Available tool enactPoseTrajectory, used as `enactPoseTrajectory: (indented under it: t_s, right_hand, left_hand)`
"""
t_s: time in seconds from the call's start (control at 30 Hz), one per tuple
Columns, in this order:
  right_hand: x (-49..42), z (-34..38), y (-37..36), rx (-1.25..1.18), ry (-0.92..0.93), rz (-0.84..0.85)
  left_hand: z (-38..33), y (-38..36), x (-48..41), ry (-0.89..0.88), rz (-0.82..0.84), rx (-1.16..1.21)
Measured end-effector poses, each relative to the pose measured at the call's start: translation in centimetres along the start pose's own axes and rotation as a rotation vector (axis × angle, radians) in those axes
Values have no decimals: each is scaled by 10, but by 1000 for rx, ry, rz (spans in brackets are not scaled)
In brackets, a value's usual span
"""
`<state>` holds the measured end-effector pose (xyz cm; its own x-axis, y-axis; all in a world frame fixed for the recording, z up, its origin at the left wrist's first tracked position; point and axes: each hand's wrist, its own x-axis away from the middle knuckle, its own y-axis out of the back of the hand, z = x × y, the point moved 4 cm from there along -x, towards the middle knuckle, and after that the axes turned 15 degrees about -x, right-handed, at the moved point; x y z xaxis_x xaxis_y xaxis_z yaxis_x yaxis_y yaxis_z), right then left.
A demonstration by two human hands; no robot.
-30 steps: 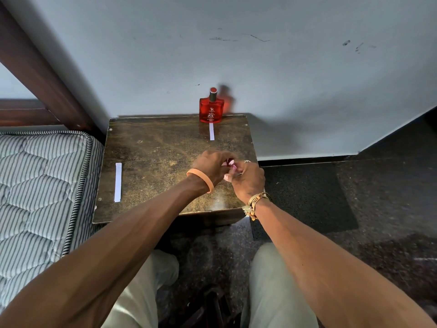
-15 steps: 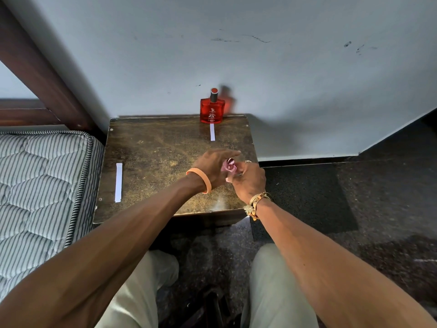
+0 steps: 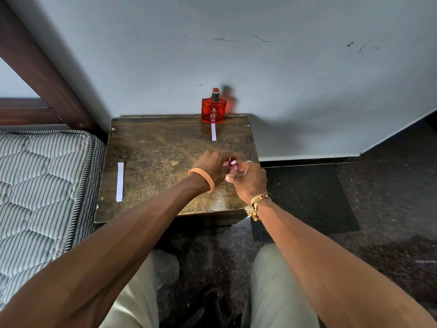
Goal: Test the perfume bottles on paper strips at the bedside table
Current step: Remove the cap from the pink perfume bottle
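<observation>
A red perfume bottle (image 3: 212, 110) stands upright at the back edge of the brown bedside table (image 3: 153, 150), against the wall. A short white paper strip (image 3: 213, 132) lies just in front of it. A longer strip (image 3: 120, 181) lies near the table's left edge. Over the table's right front part my left hand (image 3: 212, 165) and my right hand (image 3: 249, 179) meet around a small pink perfume bottle (image 3: 229, 162). Both hands curl their fingers on it, and most of it is hidden.
A striped mattress (image 3: 40, 185) borders the table on the left, with a dark wooden bed frame (image 3: 42, 74) behind it. A pale wall rises behind the table. Dark floor (image 3: 331, 197) lies to the right. My knees sit below the table's front edge.
My two hands have shifted slightly on the small pink bottle and stayed over the same spot. The red bottle and both strips have not moved.
</observation>
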<state>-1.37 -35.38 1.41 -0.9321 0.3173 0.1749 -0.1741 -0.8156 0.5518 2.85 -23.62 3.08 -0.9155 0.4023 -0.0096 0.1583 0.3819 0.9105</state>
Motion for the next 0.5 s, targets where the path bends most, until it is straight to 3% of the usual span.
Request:
enactPoseTrajectory:
  t_s: [0.5]
  right_hand:
    - [1,0,0,19,23,26]
  left_hand:
    - [1,-1,2,-32,-1,5]
